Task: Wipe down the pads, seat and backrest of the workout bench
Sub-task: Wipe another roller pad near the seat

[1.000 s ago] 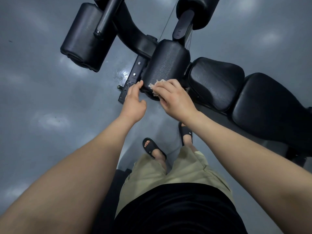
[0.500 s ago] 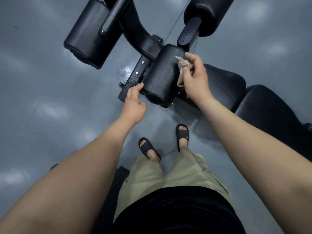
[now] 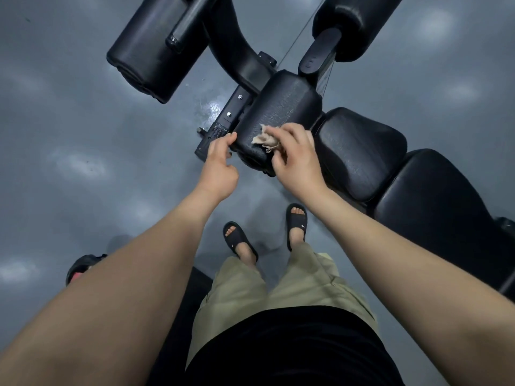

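Back toward me came my right grip [image 3: 296, 160], from the far side of the front pad [image 3: 278, 107] to its near end. It is clamped on the crumpled cloth [image 3: 264, 139] and presses it onto this pad. My left grip [image 3: 218, 168] is apart, its loosely bent fingertips touching the pad's edge just left of the cloth. I judge the task is not far along. This pad is in work, and the seat [image 3: 359, 151] and backrest [image 3: 434, 201], right of my right grip, seem to wait. Which surfaces are already wiped I cannot tell. The backrest's far end is cut off.
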`<state>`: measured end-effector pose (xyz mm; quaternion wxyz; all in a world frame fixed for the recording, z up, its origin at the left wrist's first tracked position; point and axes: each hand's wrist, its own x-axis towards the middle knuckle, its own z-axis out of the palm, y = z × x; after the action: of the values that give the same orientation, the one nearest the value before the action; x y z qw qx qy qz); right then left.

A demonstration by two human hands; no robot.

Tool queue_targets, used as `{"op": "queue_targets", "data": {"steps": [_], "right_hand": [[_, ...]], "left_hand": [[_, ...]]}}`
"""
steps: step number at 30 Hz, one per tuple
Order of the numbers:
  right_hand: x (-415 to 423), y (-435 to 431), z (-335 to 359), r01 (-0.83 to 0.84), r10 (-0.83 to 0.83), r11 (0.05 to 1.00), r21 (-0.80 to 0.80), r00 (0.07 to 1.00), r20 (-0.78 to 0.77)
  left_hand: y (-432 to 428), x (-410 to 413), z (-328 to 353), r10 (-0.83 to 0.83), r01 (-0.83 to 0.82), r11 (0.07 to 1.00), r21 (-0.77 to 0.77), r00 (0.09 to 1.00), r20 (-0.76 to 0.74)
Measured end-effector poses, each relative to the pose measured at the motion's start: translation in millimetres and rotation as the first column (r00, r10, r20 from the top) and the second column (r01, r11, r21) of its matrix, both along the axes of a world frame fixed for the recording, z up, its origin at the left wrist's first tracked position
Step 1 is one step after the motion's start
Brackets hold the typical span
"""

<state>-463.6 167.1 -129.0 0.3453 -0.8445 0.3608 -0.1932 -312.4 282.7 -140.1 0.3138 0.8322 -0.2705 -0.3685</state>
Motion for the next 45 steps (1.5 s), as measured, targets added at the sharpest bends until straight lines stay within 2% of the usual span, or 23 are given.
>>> {"op": "queue_targets", "data": {"steps": [8,13,14,18,23,25,27,29,33,39,42,45], "right_hand": [[0,21,2,-0.211,0.210,0.973,-0.092,0.978,-0.014],[-16,20,4,-0.486,0.474,0.859,-0.160,0.874,-0.107],[-20,16,4,-0.466,0.456,0.870,-0.165,0.885,-0.094],[-21,-5,5,-0.160,0.160,0.982,-0.104,0.987,-0.014],[-20,-17,7,-0.394,0.386,0.911,-0.124,0.919,-0.083],[-19,-35,7,-0.275,0.273,0.955,-0.109,0.961,-0.035],[-18,-57,12,-0.047,0.047,0.998,-0.039,0.999,0.000],[-17,-79,17,0.121,-0.121,0.992,0.022,0.993,0.005],[-4,-105,17,0.196,-0.197,0.980,0.042,0.980,0.006],[5,-86,5,0.066,-0.067,0.997,-0.030,0.996,-0.059],[-4,-70,5,-0.139,0.133,0.986,-0.089,0.989,-0.064],[-13,-66,9,-0.328,0.321,0.937,-0.120,0.944,-0.075]], "left_hand": [[3,4,2,-0.008,0.008,1.000,-0.004,0.998,-0.060],[3,-2,4,0.002,-0.003,1.000,-0.008,0.999,-0.055],[2,-3,4,0.005,-0.005,1.000,-0.007,0.999,-0.051],[6,-9,4,0.001,-0.002,1.000,-0.030,0.999,-0.053],[9,-18,6,-0.031,0.032,0.998,-0.052,0.999,0.012],[12,-22,8,-0.081,0.085,0.995,-0.048,0.993,0.081],[13,-27,14,-0.123,0.126,0.992,-0.014,0.982,0.144],[14,-34,19,-0.147,0.144,0.989,0.026,0.969,0.198],[17,-47,24,-0.198,0.202,0.979,0.014,0.944,0.266],[17,-51,29,-0.223,0.225,0.974,0.027,0.935,0.276],[16,-43,32,-0.230,0.237,0.971,0.015,0.923,0.308],[15,-34,35,-0.184,0.197,0.980,-0.006,0.927,0.326]]}}
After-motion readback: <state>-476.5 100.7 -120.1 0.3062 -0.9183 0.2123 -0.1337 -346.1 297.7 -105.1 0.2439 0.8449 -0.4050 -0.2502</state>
